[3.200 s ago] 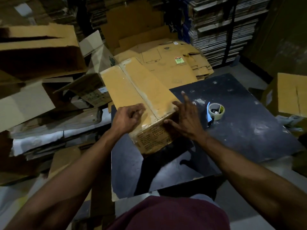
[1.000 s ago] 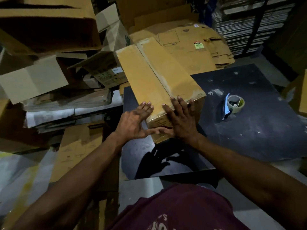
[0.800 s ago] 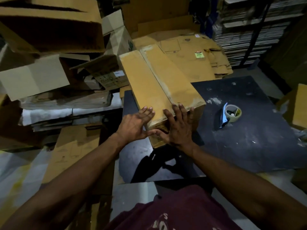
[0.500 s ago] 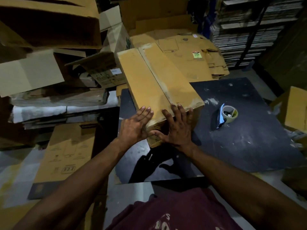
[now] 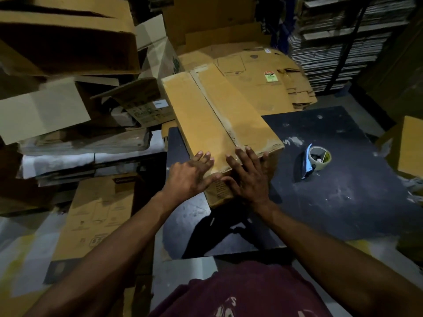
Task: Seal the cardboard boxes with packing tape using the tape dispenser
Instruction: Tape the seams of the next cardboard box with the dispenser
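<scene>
A long brown cardboard box [image 5: 212, 110] lies on a dark board [image 5: 343, 202], its two top flaps closed along a centre seam. My left hand [image 5: 192, 177] presses flat on the near end of the left flap, thumb down on the end face. My right hand [image 5: 249, 177] presses flat across the seam and near edge, fingers spread. The tape dispenser [image 5: 314, 160], blue-handled with a roll of tape, lies on the board to the right of the box, apart from both hands.
Open and flattened cartons are piled at the left [image 5: 68, 42]. A stack of flattened boxes [image 5: 263, 76] sits behind the box. Shelves of stacked sheets [image 5: 343, 42] fill the back right. Another brown box [image 5: 409, 147] stands at the right edge.
Both hands have gone from working the box's near end to lying flat on its near top edge. Over the last second they stayed pressed there; only the view shifted.
</scene>
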The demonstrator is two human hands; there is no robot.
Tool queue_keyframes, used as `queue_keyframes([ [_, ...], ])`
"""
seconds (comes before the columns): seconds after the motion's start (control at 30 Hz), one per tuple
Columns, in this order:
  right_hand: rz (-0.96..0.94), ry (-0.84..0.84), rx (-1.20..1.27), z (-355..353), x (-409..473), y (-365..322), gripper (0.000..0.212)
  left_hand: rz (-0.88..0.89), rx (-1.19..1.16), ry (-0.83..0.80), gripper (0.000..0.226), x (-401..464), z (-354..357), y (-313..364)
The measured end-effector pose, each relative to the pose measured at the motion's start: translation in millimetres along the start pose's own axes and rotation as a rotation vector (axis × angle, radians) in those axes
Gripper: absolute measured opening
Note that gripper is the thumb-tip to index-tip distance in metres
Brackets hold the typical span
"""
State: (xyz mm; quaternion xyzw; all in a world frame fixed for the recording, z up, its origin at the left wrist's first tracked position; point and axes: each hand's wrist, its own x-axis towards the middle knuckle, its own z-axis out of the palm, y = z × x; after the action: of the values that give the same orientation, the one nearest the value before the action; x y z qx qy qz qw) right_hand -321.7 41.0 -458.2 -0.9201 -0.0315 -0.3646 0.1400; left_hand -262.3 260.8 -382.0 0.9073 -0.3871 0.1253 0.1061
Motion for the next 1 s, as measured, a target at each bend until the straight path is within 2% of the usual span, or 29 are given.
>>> queue_keyframes([
  [0.07, -0.031, 0.027, -0.004, 1.3, 0.3, 3.1, 0.055, 0.023, -0.138, -0.019, 0.069, -11.8, 3.1, -8.7],
  [0.2, -0.068, 0.029, 0.003, 1.7, -1.0, 7.3, 0.051, 0.08, -0.242, -0.032, 0.075, -20.5, 6.9, -16.5],
  [0.37, -0.227, -0.121, -0.034, -19.1, -2.5, 27.7, 0.059, 0.14, -0.254, -0.062, 0.077, -19.9, 2.5, -23.0],
  [0.47, -0.203, -0.161, -0.012, -20.2, 2.3, 27.8, 0.054, 0.092, -0.271, -0.067, 0.072, -19.8, 0.9, -19.1],
  [0.53, -0.165, -0.24, 0.035, -25.3, 2.0, 24.7, 0.069, 0.057, -0.334, -0.068, 0.063, -25.3, 6.7, -12.4],
  [0.57, -0.13, -0.262, 0.148, -30.8, 1.1, 23.2, 0.069, 0.04, -0.385, -0.061, 0.058, -27.8, 8.8, -8.2],
  [0.63, -0.004, -0.174, 0.458, -42.3, 3.9, 29.5, 0.05, -0.031, -0.52, -0.065, 0.047, -29.1, 11.6, -4.1],
  [0.67, 0.056, -0.108, 0.552, -47.9, 11.5, 36.9, 0.046, -0.079, -0.567, -0.07, 0.042, -25.2, 8.4, -3.9],
  [0.73, 0.173, -0.086, 0.52, -60.8, 43.0, 54.8, 0.027, -0.168, -0.588, -0.067, 0.041, -14.8, -1.8, -3.0],
  [0.77, 0.236, -0.114, 0.369, -64.9, 59.4, 62.2, 0.035, -0.208, -0.594, -0.02, 0.047, -9.3, -4.7, 0.5],
  [0.83, 0.356, -0.332, 0.079, -62.9, 84.1, 77.3, 0.048, -0.384, -0.563, 0.083, 0.057, 4.5, -5.3, 10.8],
  [0.87, 0.416, -0.453, 0.024, -63.3, 92.9, 77.5, 0.048, -0.523, -0.578, 0.088, 0.06, 13.7, -7.8, 18.0],
  [0.93, 0.423, -0.607, -0.059, -67.4, 101.9, 63.4, 0.04, -0.767, -0.687, 0.039, 0.066, 32.5, -13.2, 25.6],
  [1.0, 0.387, -0.69, -0.144, -78.7, 101.2, 35.7, 0.029, -0.844, -0.643, 0.005, 0.068, 47.6, -23.1, 25.6],
])
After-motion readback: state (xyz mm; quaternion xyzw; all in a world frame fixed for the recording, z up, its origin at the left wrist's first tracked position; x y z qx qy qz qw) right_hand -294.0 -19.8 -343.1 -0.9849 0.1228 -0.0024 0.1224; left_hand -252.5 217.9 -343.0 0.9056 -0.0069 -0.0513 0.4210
